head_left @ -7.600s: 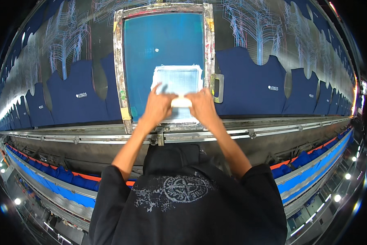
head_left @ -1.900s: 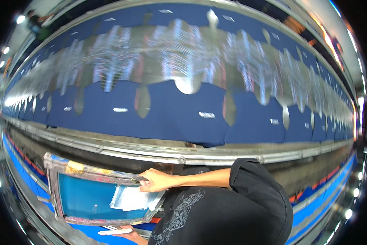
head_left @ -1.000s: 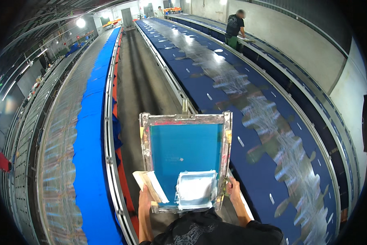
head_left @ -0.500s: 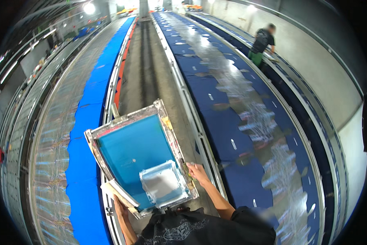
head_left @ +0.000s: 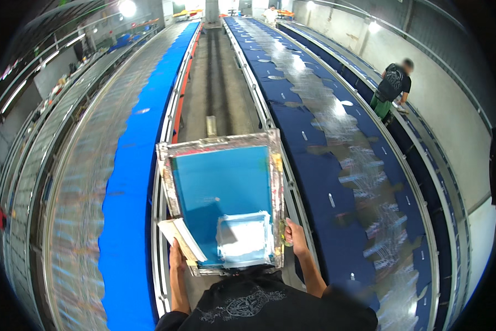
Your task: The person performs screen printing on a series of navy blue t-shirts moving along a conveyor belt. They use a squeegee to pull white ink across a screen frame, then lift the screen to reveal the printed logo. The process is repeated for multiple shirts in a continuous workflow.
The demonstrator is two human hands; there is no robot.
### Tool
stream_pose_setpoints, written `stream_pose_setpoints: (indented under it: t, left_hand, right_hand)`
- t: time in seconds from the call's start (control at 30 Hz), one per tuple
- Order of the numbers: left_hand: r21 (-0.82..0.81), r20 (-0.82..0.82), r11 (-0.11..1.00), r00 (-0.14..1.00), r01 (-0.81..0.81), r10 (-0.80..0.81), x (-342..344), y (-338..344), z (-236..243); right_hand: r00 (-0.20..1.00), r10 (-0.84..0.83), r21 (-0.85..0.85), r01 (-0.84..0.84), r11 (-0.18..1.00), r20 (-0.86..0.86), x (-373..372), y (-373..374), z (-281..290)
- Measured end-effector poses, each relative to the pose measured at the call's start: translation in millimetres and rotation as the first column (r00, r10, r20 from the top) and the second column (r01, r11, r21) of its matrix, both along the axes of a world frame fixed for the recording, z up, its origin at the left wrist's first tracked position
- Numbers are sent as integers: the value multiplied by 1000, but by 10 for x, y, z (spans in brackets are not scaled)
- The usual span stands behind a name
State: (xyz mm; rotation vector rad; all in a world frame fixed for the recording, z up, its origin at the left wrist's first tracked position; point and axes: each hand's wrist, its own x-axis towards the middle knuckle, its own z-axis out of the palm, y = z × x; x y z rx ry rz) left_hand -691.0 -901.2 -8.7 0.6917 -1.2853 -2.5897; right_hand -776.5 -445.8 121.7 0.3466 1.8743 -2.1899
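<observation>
In front of my body I hold a screen printing frame (head_left: 226, 182). It has worn, ink-stained edges, teal mesh and a white ink-covered patch low on its right side. My left hand (head_left: 176, 256) is closed at the frame's lower left corner, against a pale squeegee (head_left: 183, 240) that lies slanted across that corner; some of its fingers are hidden underneath. On the right edge of the frame, my right hand (head_left: 296, 236) is wrapped round the side rail, low down. A short pale handle (head_left: 211, 127) sticks up beyond the frame's far edge.
A long table with bright blue fabric (head_left: 129, 220) runs along my left. To my right is another with dark navy fabric pieces (head_left: 314, 187). A concrete aisle (head_left: 215, 83) lies between their metal rails. Another person (head_left: 393, 88) leans over a far-right table.
The frame has swung from a tilt to nearly straight and shifted right in view, with both hands still on it. The whole view has turned somewhat, moving the surroundings right and down.
</observation>
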Motion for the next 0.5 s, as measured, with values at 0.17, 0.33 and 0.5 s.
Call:
stream_pose_setpoints:
  t: [0.17, 0.33, 0.5]
  left_hand:
    - [-68, -33, 993, 994, 99, -101, -1855, 19, -32]
    - [-65, -23, 995, 997, 79, -80, -3536, -37, 412]
    - [-10, 13, 999, 999, -36, 36, -4650, -411, 517]
  right_hand:
    - [979, -123, -129, 145, 981, 166, -1357, 84, -492]
    - [993, -76, -124, 88, 988, 95, -3209, -136, -347]
    - [985, 41, 54, -51, 997, 168, -5026, -632, 26]
